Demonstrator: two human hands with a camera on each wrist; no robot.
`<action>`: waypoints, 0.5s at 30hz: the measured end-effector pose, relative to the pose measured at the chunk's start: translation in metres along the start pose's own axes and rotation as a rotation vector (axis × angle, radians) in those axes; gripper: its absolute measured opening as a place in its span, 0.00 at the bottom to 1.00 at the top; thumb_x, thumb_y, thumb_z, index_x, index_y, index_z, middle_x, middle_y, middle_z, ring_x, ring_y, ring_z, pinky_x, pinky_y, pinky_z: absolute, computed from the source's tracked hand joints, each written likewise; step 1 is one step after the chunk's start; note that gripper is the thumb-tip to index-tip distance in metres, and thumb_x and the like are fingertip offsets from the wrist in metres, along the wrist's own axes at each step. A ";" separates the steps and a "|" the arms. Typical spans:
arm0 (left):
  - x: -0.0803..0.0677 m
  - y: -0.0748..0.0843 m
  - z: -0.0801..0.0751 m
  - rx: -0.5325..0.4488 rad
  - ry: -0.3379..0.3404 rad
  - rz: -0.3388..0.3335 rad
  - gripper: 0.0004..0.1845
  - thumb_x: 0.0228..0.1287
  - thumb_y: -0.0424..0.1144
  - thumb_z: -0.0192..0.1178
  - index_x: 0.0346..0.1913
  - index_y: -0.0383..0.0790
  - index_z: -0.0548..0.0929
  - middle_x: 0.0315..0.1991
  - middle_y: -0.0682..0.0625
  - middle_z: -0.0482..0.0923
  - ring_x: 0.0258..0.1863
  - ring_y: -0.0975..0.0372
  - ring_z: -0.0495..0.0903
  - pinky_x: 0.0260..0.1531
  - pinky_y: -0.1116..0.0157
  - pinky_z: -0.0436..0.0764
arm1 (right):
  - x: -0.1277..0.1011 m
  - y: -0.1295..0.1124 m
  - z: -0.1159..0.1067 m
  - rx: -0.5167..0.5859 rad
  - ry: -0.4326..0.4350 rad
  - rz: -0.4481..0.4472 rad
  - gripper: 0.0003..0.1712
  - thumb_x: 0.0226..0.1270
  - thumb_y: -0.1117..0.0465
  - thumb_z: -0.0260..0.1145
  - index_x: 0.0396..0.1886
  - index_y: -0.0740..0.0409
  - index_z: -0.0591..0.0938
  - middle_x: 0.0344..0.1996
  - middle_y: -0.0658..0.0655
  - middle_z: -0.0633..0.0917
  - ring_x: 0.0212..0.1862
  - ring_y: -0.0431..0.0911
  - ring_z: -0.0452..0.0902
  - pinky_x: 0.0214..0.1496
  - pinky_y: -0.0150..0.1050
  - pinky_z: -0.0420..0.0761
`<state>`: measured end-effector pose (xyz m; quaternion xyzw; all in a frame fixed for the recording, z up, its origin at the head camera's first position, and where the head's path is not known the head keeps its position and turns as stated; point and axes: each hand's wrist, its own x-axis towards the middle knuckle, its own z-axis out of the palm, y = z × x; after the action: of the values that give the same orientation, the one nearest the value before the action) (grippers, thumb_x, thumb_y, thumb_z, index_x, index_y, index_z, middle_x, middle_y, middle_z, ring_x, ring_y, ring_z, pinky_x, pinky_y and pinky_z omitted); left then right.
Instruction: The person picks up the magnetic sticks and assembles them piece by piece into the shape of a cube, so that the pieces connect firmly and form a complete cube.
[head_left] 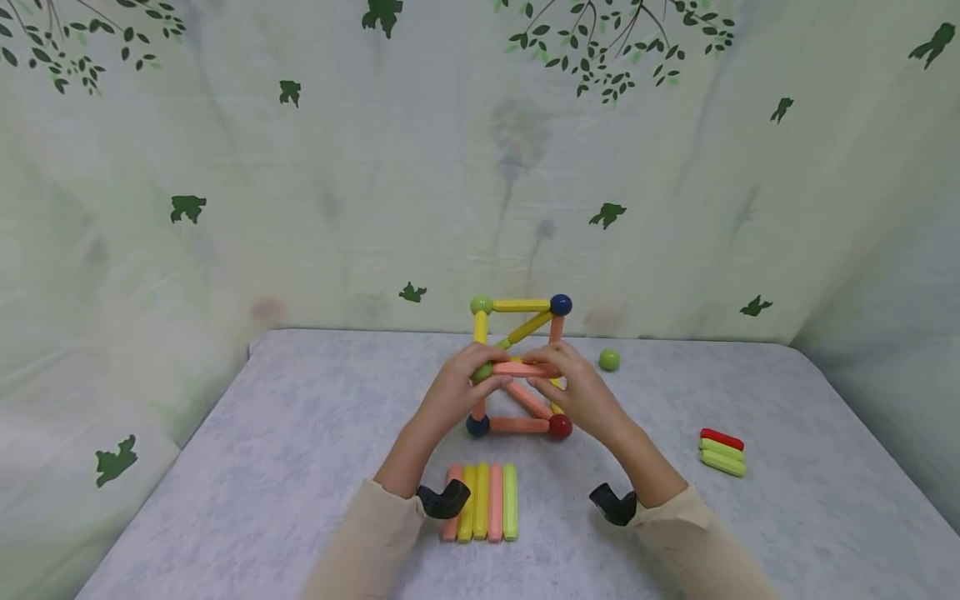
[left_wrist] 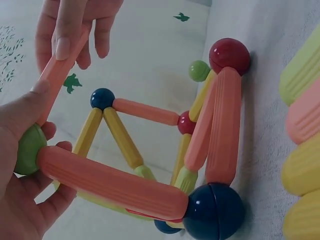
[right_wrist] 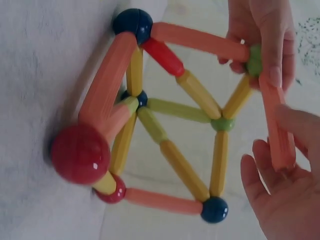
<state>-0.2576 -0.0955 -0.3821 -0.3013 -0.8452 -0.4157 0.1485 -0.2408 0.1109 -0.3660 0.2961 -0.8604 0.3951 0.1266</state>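
My left hand (head_left: pixel 456 382) grips green ball (left_wrist: pixel 30 151), right hand (head_left: pixel 581 392) pinches pink stick (head_left: pixel 517 369); lopsided push could topple frame (right_wrist: pixel 179 111).

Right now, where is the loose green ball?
In the head view, the loose green ball lies near the back edge of the table, right of the stick frame and just beyond the right hand.

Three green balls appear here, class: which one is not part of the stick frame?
The loose green ball on the table, right of the stick frame. The other two balls touch sticks, one at the left hand.
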 end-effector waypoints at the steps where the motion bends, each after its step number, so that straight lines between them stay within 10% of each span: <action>1: 0.000 0.000 0.001 -0.008 0.008 0.002 0.12 0.54 0.37 0.64 0.43 0.44 0.80 0.36 0.56 0.73 0.31 0.64 0.69 0.30 0.66 0.72 | 0.000 0.003 -0.002 0.000 -0.007 0.003 0.19 0.56 0.65 0.66 0.49 0.57 0.77 0.43 0.52 0.75 0.44 0.44 0.70 0.45 0.41 0.74; 15: -0.002 -0.003 0.002 -0.034 0.022 -0.012 0.11 0.56 0.37 0.62 0.43 0.42 0.78 0.35 0.54 0.71 0.27 0.64 0.66 0.25 0.67 0.67 | -0.011 0.111 -0.041 0.012 0.024 0.369 0.29 0.60 0.61 0.63 0.60 0.63 0.66 0.58 0.65 0.65 0.59 0.61 0.58 0.56 0.57 0.60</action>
<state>-0.2578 -0.0959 -0.3862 -0.2940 -0.8382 -0.4340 0.1502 -0.3009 0.2029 -0.4115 0.1290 -0.8961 0.4203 0.0605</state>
